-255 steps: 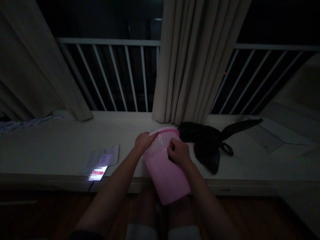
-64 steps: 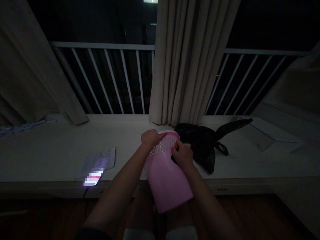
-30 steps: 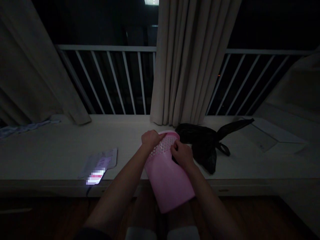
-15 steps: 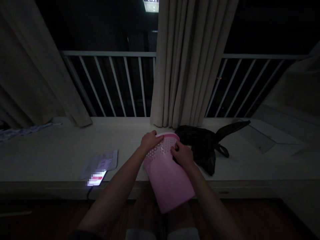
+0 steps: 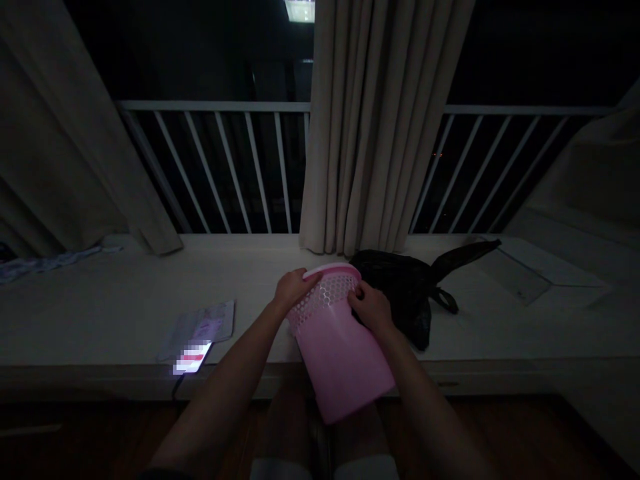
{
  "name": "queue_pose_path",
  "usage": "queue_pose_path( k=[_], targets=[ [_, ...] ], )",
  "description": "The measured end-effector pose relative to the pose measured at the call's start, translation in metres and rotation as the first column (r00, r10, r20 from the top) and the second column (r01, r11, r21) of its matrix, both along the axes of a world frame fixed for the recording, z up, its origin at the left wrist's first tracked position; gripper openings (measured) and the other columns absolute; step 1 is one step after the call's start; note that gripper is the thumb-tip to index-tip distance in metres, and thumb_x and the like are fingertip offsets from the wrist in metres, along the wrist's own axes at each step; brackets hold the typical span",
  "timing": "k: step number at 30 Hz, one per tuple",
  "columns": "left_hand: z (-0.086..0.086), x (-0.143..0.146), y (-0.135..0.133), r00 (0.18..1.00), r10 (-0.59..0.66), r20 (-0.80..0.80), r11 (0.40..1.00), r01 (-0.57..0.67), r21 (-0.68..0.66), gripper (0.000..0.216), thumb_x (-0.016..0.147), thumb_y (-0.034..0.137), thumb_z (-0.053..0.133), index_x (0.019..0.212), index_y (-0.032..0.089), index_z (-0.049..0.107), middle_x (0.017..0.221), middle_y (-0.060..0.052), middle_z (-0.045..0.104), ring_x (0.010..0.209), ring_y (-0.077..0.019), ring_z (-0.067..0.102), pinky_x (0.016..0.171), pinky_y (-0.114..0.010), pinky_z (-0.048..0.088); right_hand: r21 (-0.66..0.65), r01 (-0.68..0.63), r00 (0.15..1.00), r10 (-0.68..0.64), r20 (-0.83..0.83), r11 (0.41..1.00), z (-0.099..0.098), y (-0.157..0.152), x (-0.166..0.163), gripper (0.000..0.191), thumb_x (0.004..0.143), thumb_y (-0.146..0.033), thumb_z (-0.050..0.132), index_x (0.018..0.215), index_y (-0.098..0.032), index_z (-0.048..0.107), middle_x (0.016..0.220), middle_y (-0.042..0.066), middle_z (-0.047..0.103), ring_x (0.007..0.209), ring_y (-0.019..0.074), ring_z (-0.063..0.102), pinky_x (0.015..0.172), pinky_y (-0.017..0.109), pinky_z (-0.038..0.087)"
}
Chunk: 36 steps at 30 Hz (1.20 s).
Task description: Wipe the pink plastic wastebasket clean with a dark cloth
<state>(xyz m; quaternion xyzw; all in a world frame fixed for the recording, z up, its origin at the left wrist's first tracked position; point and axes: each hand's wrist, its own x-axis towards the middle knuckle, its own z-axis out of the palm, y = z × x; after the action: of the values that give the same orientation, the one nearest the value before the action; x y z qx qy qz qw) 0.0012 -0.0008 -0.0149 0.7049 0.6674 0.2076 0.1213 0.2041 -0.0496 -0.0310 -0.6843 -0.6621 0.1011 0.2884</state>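
Note:
A pink plastic wastebasket with a honeycomb-patterned band below its rim is tilted above my lap, its mouth toward the window. My left hand grips the rim at the left, thumb over the honeycomb band. At the right side of the rim, my right hand is closed with its fingers curled on the edge. Just beyond and right of the wastebasket lies a black plastic bag, its handles spread out to the right. The inside of the wastebasket is mostly hidden.
The white window ledge runs across in front of me. To the left lie a lit phone with a cable and some papers. A clear box sits at the right. Curtains and a white railing stand behind.
My right hand has shifted slightly to the right along the rim, and my left hand slightly left. The wastebasket has turned a little, showing more of its honeycomb band.

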Motion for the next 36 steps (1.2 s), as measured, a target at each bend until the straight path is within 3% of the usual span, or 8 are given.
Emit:
queue_pose_path(
  k=[6,11,17,20,27,31,36],
  targets=[
    [-0.022,-0.019,0.004,0.988,-0.011,0.154,1.0,0.012,-0.01,0.058,0.082,0.071,0.038,0.075,0.019,0.064,0.074,-0.006,0.068,0.071,-0.0208,0.063,0.063,-0.029,0.042,0.002,0.012,1.0,-0.012,-0.019,1.0,-0.002,0.001,0.005,0.016,0.083,-0.033,0.052,0.072,-0.021,0.053,0.063,-0.003,0.052,0.061,0.0125,0.047,0.056,0.023,0.023],
    [-0.04,-0.033,0.002,0.953,-0.018,0.303,0.999,0.032,-0.041,0.068,0.084,0.073,0.018,0.062,0.021,0.056,0.066,-0.007,0.065,0.069,-0.0217,0.062,0.063,-0.031,0.045,0.005,0.018,0.999,-0.018,-0.048,1.0,-0.003,0.001,0.008,0.016,0.082,-0.031,0.052,0.07,-0.021,0.049,0.063,-0.004,0.05,0.061,0.0121,0.046,0.057,0.023,0.023],
    [-0.055,-0.04,0.001,0.872,0.077,0.484,0.981,0.02,-0.192,0.076,0.079,0.08,0.013,0.064,0.019,0.057,0.069,-0.008,0.067,0.068,-0.0221,0.062,0.061,-0.031,0.047,0.01,0.018,0.998,-0.017,-0.06,1.0,-0.003,0.001,0.007,0.018,0.082,-0.033,0.051,0.068,-0.022,0.045,0.061,-0.004,0.048,0.059,0.0119,0.044,0.057,0.023,0.022],
    [-0.054,-0.044,0.0,0.855,0.027,0.518,0.981,0.076,-0.177,0.075,0.08,0.078,0.015,0.07,0.018,0.06,0.073,-0.007,0.068,0.073,-0.0222,0.062,0.065,-0.032,0.048,0.018,0.01,0.998,-0.009,-0.062,1.0,-0.003,0.001,0.006,0.019,0.082,-0.032,0.051,0.068,-0.022,0.044,0.061,-0.004,0.047,0.059,0.0119,0.044,0.057,0.023,0.023],
    [-0.034,-0.032,-0.003,0.865,-0.06,0.498,0.988,-0.019,0.151,0.041,0.082,0.052,0.035,0.081,0.02,0.06,0.086,-0.005,0.067,0.082,-0.0205,0.059,0.077,-0.032,0.046,0.028,0.021,0.997,-0.019,-0.075,0.999,-0.004,0.001,0.005,0.019,0.08,-0.031,0.052,0.066,-0.021,0.044,0.061,-0.004,0.048,0.058,0.0118,0.044,0.056,0.024,0.023],
    [-0.026,-0.016,-0.009,0.858,-0.12,0.5,0.986,0.043,0.164,0.038,0.082,0.054,0.045,0.092,0.021,0.062,0.085,-0.004,0.067,0.081,-0.0209,0.06,0.076,-0.031,0.045,0.013,0.023,0.995,-0.021,-0.094,1.0,-0.005,0.002,0.006,0.021,0.081,-0.033,0.053,0.066,-0.022,0.043,0.061,-0.004,0.049,0.059,0.0123,0.046,0.056,0.024,0.023],
    [-0.028,-0.015,-0.01,0.87,-0.122,0.478,0.983,0.039,0.18,0.04,0.08,0.059,0.047,0.083,0.021,0.06,0.076,-0.001,0.063,0.074,-0.0193,0.058,0.069,-0.03,0.044,0.002,0.035,0.996,-0.035,-0.081,0.999,-0.004,0.002,0.005,0.02,0.081,-0.035,0.052,0.068,-0.022,0.046,0.061,-0.004,0.049,0.059,0.0124,0.045,0.056,0.024,0.023]
  ],
)
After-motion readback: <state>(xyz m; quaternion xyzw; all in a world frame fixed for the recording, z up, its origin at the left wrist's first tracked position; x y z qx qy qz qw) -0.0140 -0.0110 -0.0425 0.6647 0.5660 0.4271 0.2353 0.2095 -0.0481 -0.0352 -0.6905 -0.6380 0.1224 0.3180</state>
